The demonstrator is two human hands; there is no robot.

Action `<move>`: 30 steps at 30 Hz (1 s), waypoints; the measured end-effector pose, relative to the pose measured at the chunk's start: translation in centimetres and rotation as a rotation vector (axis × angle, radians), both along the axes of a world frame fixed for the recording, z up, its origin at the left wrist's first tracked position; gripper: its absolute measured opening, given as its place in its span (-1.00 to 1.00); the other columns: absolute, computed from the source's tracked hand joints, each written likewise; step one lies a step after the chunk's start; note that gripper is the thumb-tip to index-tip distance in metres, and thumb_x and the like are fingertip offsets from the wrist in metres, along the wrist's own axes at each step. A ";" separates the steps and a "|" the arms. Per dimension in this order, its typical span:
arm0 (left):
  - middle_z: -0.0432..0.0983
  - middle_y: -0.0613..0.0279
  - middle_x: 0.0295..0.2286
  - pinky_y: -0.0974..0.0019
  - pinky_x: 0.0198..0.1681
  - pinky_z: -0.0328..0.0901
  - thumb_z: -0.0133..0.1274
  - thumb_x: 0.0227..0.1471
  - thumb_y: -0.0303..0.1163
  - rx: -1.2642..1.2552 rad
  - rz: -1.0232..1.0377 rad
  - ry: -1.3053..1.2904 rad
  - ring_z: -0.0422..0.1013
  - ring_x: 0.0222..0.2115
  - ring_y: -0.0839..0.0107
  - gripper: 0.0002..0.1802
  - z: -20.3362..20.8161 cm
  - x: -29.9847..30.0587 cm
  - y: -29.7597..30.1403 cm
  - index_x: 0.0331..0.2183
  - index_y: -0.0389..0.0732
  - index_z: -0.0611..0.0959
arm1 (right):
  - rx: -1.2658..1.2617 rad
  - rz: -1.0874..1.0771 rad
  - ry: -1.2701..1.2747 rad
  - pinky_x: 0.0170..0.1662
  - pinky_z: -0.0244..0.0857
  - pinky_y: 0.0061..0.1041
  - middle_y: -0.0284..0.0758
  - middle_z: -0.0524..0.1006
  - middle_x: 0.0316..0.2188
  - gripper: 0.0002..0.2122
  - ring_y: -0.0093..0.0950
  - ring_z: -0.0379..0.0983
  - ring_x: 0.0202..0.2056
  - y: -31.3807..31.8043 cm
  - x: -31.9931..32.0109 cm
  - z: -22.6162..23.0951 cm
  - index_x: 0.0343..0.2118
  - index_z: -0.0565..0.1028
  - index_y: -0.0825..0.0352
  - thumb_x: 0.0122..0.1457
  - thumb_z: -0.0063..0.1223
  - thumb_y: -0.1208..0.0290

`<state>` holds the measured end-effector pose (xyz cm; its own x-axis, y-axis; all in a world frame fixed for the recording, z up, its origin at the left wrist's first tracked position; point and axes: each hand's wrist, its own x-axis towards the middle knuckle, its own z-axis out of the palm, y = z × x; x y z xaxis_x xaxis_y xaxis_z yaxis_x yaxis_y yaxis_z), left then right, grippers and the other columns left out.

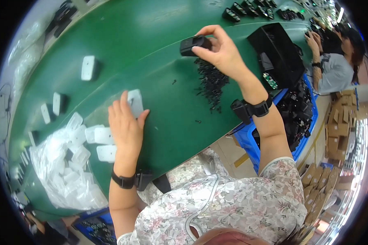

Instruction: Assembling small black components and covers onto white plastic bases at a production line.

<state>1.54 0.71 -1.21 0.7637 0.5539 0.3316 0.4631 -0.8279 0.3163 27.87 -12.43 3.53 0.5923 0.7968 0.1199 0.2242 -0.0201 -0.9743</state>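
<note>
My right hand is raised over the table, closed on a black box-shaped plastic housing, with the thumb on the near side and fingers behind. Below it lies a pile of small black parts. My left hand rests low at the table, its fingers and thumb around a whitish translucent plastic cover. Part of that cover is hidden by the fingers. More white covers lie beside my left wrist, next to a clear plastic bag full of similar pieces.
Several white-topped blocks stand on the green table. To the right are a black open box and a blue crate of black parts. Black units line the far edge. A person works at the right.
</note>
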 end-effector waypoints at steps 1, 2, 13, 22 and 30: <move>0.36 0.01 -0.25 0.10 -0.21 0.21 0.27 -0.24 -0.35 -0.042 -0.062 -0.036 0.27 -0.28 0.01 -0.25 0.1 0.0 0.1 0.01 -0.31 0.33 | 0.038 0.050 -0.079 -0.16 0.30 -0.61 -0.41 0.44 -0.25 -0.66 -0.60 0.40 -0.23 1.0 -1.0 -0.7 -0.12 0.34 0.30 0.04 0.18 0.52; 0.37 0.03 -0.20 0.08 -0.15 0.19 0.19 -0.21 -0.52 -0.092 -0.091 -0.076 0.28 -0.20 0.02 -0.30 0.1 0.0 0.2 0.04 -0.25 0.34 | -0.038 0.052 -0.320 -0.12 0.30 -0.56 -0.40 0.46 -0.24 -0.66 -0.54 0.41 -0.20 1.5 -1.5 -1.1 -0.12 0.36 0.29 0.02 0.18 0.51; 0.45 0.11 -0.16 0.19 -0.03 0.20 0.04 -0.16 -0.70 -0.308 -0.222 -0.230 0.32 -0.09 0.12 -0.31 0.0 -1.7 1.5 0.07 -0.14 0.37 | -0.118 0.228 -0.795 -0.10 0.33 -0.41 -0.23 0.53 -0.22 -0.68 -0.25 0.44 -0.17 2.5 -6.8 -0.4 -0.16 0.49 0.33 -0.05 0.20 0.52; 0.38 0.14 0.02 0.19 0.06 0.19 -0.20 -0.10 -0.73 -0.324 -0.321 -0.169 0.30 0.04 0.16 -0.43 0.8 -2.8 2.2 0.00 -0.19 0.48 | -0.091 0.418 -0.877 -0.12 0.36 -0.40 -0.25 0.54 -0.20 -0.67 -0.27 0.46 -0.18 3.6 -10.7 -1.4 -0.19 0.50 0.35 -0.09 0.21 0.55; 0.38 0.30 0.03 0.18 0.10 0.15 -0.22 -0.12 -0.73 -0.230 -0.243 0.005 0.29 0.06 0.31 -0.40 1.9 -3.3 1.5 0.00 -0.13 0.50 | -0.086 0.428 -0.932 -0.16 0.37 -0.42 -0.26 0.54 -0.21 -0.67 -0.29 0.47 -0.21 3.8 -11.2 -1.5 -0.18 0.50 0.34 -0.09 0.21 0.54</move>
